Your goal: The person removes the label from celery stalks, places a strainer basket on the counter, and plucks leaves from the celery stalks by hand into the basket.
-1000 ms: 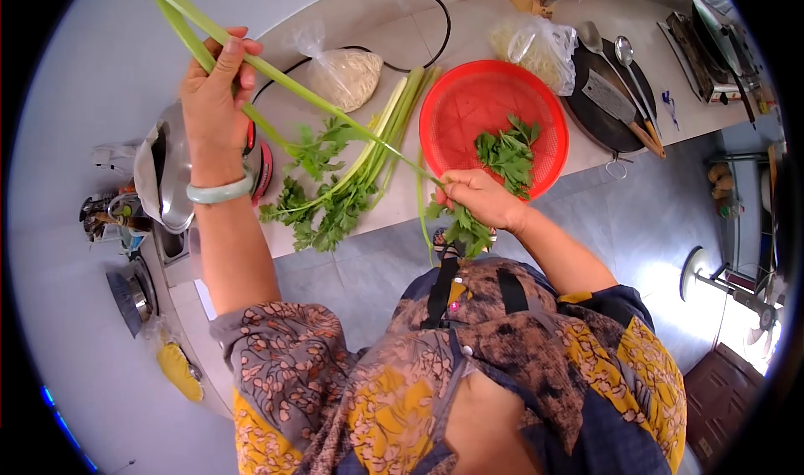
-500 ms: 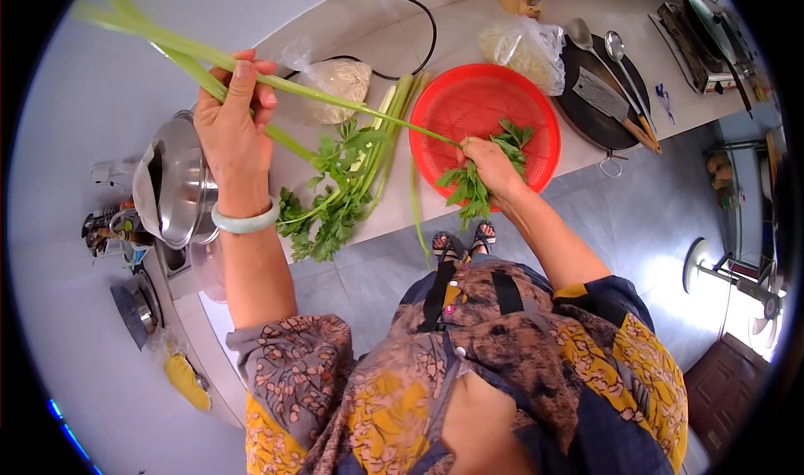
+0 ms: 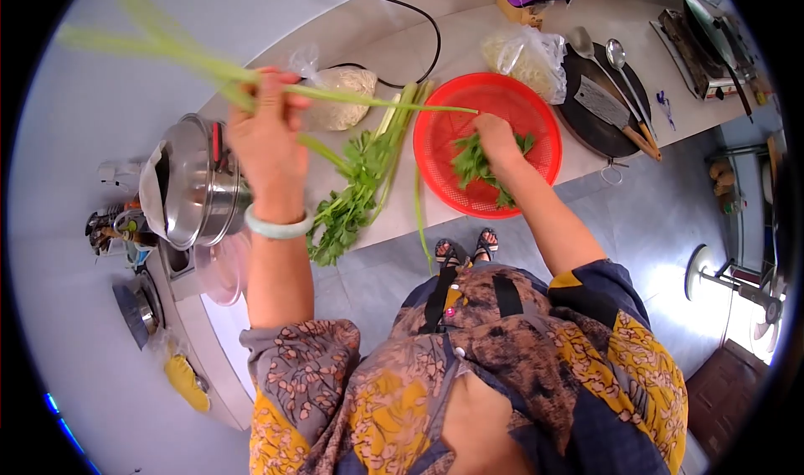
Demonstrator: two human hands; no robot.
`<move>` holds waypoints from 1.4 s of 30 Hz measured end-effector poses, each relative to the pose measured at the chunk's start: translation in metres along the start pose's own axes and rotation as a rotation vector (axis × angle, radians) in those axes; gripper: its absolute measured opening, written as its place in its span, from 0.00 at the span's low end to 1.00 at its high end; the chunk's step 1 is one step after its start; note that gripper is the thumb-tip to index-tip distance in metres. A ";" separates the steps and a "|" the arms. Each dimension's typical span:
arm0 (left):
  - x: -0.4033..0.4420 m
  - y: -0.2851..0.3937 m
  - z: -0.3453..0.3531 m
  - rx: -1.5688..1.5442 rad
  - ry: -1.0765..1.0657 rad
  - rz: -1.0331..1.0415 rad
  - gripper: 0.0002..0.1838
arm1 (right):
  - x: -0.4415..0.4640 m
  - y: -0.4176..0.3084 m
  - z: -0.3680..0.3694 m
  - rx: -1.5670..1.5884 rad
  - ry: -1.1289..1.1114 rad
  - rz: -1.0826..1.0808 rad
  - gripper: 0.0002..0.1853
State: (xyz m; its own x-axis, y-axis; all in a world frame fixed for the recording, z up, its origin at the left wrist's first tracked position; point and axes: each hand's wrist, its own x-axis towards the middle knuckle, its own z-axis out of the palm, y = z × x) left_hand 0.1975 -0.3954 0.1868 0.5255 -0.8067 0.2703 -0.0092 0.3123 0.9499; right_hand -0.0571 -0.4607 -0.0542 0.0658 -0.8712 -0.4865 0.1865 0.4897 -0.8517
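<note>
Celery stalks (image 3: 180, 54), blurred at their upper ends, are gripped in my left hand (image 3: 272, 127), raised over the counter. One thin stem runs right from it across the red basket (image 3: 429, 178), ending near my right hand (image 3: 497, 136). My right hand is closed over the basket, on celery leaves (image 3: 471, 163) that lie at or just above its bottom; its fingertips are partly hidden. More celery (image 3: 356, 190) with leafy ends lies on the counter left of the basket.
Steel pots (image 3: 197, 182) stand at the left. Behind are a bag of pale food (image 3: 343, 98) and a black cable (image 3: 437, 35). Right of the basket are another plastic bag (image 3: 528, 60) and a black pan (image 3: 578, 119) with a cleaver (image 3: 601, 100) and spoons. A stove (image 3: 699, 60) is far right.
My right hand has moved with the leaves from the counter's edge into the basket's area. My left hand has shifted right with the stalks.
</note>
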 end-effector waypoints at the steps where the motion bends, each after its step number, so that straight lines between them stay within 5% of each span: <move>1: 0.009 0.010 -0.008 -0.031 0.065 0.046 0.10 | -0.004 -0.008 -0.002 0.151 0.063 0.116 0.10; 2: 0.017 0.021 -0.016 -0.062 0.134 0.094 0.11 | -0.014 -0.018 -0.016 0.287 0.142 0.232 0.10; 4: 0.026 0.046 -0.026 -0.066 0.089 0.155 0.12 | -0.001 0.009 -0.054 0.169 0.134 0.059 0.11; 10: 0.018 0.062 -0.040 -0.084 0.034 0.159 0.17 | -0.014 -0.021 -0.067 -0.649 -0.010 -0.310 0.16; 14: 0.024 0.051 -0.042 -0.166 0.019 0.138 0.17 | -0.002 -0.011 -0.076 -1.465 -0.048 -0.406 0.29; 15: 0.023 0.049 -0.040 -0.166 0.030 0.127 0.17 | -0.011 -0.028 -0.072 -1.531 -0.127 -0.278 0.35; 18: 0.019 0.044 -0.038 -0.166 0.055 0.103 0.17 | -0.042 -0.042 -0.053 -1.285 -0.110 -0.673 0.30; 22: 0.015 0.036 -0.025 -0.187 0.035 0.070 0.15 | -0.120 -0.088 0.035 -0.708 -0.549 -0.939 0.23; 24: 0.013 0.034 -0.018 -0.183 0.024 0.055 0.15 | -0.139 -0.096 0.075 -0.576 -0.506 -1.141 0.21; 27: 0.006 0.033 -0.009 -0.156 -0.025 0.029 0.17 | -0.136 -0.100 0.109 -0.443 -0.634 -1.143 0.18; 30: 0.001 0.031 -0.009 -0.221 -0.081 -0.029 0.16 | -0.125 -0.107 0.107 -0.327 -1.086 -0.415 0.18; 31: 0.000 0.031 -0.010 -0.226 -0.081 -0.048 0.16 | -0.122 -0.108 0.107 -0.294 -1.114 -0.353 0.14; 34: -0.003 0.027 -0.013 -0.232 -0.062 -0.086 0.18 | -0.127 -0.106 0.102 -0.493 -0.968 -0.531 0.12; 35: -0.003 0.026 -0.012 -0.233 -0.046 -0.084 0.18 | -0.124 -0.098 0.104 -0.540 -0.892 -0.823 0.13; 42: -0.005 0.011 -0.008 -0.199 0.037 -0.081 0.17 | -0.137 -0.089 0.100 -0.642 -0.685 -1.084 0.11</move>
State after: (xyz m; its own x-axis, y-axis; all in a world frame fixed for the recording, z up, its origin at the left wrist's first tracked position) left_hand 0.2016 -0.3842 0.1946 0.5486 -0.8154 0.1848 0.2008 0.3430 0.9176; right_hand 0.0157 -0.3884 0.1073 0.6657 -0.5720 0.4792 -0.0053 -0.6458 -0.7635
